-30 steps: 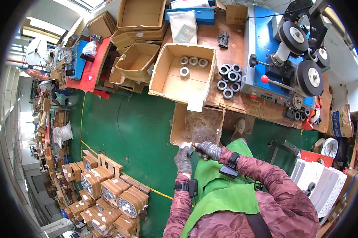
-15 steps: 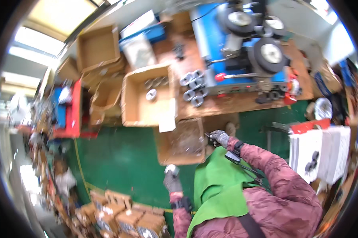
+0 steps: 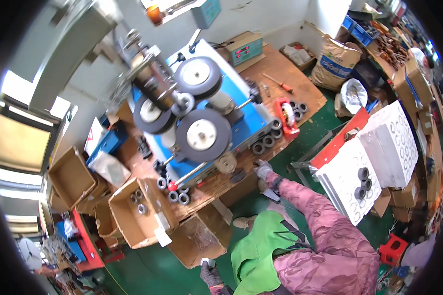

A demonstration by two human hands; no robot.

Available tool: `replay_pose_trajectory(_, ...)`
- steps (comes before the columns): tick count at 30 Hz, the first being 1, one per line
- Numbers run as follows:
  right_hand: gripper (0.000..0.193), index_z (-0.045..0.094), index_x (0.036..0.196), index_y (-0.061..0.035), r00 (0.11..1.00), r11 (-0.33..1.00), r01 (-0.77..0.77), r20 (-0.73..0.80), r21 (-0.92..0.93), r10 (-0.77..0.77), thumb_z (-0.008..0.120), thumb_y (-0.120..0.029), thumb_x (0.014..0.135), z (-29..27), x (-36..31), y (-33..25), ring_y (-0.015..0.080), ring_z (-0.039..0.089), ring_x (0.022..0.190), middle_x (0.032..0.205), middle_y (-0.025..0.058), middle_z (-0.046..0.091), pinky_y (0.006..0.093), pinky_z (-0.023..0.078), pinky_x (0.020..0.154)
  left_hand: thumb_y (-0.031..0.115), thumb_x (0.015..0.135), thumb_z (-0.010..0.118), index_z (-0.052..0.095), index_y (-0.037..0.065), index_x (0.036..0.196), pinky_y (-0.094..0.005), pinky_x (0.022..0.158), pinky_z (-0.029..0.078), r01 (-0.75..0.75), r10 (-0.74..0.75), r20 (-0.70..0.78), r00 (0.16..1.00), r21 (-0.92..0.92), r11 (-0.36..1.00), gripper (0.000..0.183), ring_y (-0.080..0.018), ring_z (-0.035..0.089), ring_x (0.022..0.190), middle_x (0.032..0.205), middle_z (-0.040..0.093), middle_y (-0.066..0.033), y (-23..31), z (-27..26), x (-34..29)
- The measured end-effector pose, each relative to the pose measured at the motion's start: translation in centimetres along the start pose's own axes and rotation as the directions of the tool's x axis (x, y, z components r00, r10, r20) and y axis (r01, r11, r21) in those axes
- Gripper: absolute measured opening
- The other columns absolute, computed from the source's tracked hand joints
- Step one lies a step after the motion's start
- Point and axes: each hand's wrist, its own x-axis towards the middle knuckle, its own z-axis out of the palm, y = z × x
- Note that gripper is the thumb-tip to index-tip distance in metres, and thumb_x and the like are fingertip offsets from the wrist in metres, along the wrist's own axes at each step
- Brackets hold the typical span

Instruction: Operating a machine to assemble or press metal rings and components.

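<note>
Low in the view, my left hand (image 3: 211, 275), in a grey glove, is closed around a small silvery metal ring (image 3: 208, 262), beside a floor-level cardboard box (image 3: 184, 246). My right hand (image 3: 264, 170), gloved in grey with dark fingertips, reaches to the bench's front edge. Its fingers look apart, and I see nothing between them. Just beyond it, several dark-rimmed metal rings (image 3: 268, 141) stand in a row along a blue machine (image 3: 248, 125) with large dark wheels (image 3: 201, 135). More rings (image 3: 183, 198) lie at the machine's left corner.
An open cardboard box (image 3: 147, 231) holding a few rings is left of the machine. A red tool (image 3: 286, 118) and a screwdriver (image 3: 286, 88) lie on the wooden bench (image 3: 310, 93). At right, dark rings (image 3: 363, 183) rest on a white stack (image 3: 342, 182); a red stool (image 3: 392, 250) stands behind.
My view has swung right, so the machine now sits nearer the middle. My right hand has come closer to the rings at the bench edge; my left still grips the silvery ring.
</note>
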Motion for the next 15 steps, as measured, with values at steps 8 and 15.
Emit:
replay_pose_trajectory(8,0.036,0.060,0.100,-0.0121,0.911,0.987,-0.139,-0.380,0.086,0.162,0.069,-0.025,0.068,-20.9,6.7,5.1,0.0301,0.055,0.093,0.100,0.0143,0.058,0.0387,0.044,0.083,0.020,0.077,0.065,0.056,-0.001,0.100,-0.0405,0.072,0.051,-0.152,0.082,0.273,0.959,0.249,0.956,0.032,-0.0227,0.057,0.085,0.095,0.058,-0.0103,-1.6,15.7,0.1)
replay_pose_trajectory(15,0.065,0.046,0.124,-0.0152,0.854,0.865,-0.491,-0.138,0.101,0.501,0.070,-0.039,0.068,-20.3,11.8,5.8,0.0319,0.048,0.109,0.114,0.0176,0.053,0.0362,0.040,0.092,0.019,0.075,0.068,0.056,0.001,0.100,-0.0392,0.070,0.051,-0.140,0.082,0.348,0.934,0.146,0.979,0.033,-0.0213,0.057,0.081,0.092,0.058,-0.0079,-1.8,21.4,-2.7)
